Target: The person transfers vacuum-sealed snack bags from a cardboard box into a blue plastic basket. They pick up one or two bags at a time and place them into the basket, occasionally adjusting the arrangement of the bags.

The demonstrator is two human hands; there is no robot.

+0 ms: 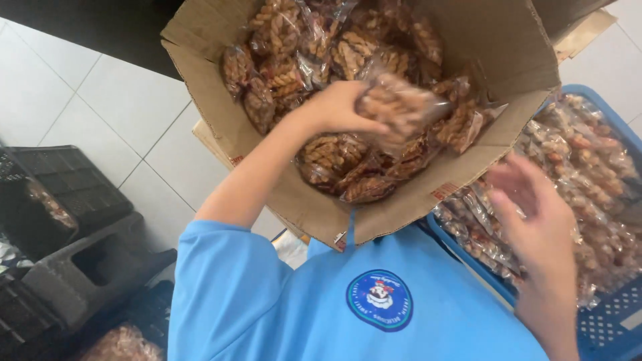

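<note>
My left hand (338, 107) reaches into an open cardboard box (508, 53) and is shut on a clear packet of brown twisted snacks (401, 103), held just above the pile. Several more such packets (321, 47) fill the box. My right hand (535, 224) hovers to the right with its fingers spread and nothing in it, over a blue plastic crate (612, 327) that holds several clear packets of lighter snacks (588, 160). My blue shirt with a round badge (379, 299) fills the bottom of the view.
Black plastic crates (67, 180) stand at the left on a white tiled floor (127, 100), and one at the lower left holds snack packets (124, 344). A dark surface (100, 27) lies beyond the box at the top left. A second cardboard flap (582, 30) shows at the top right.
</note>
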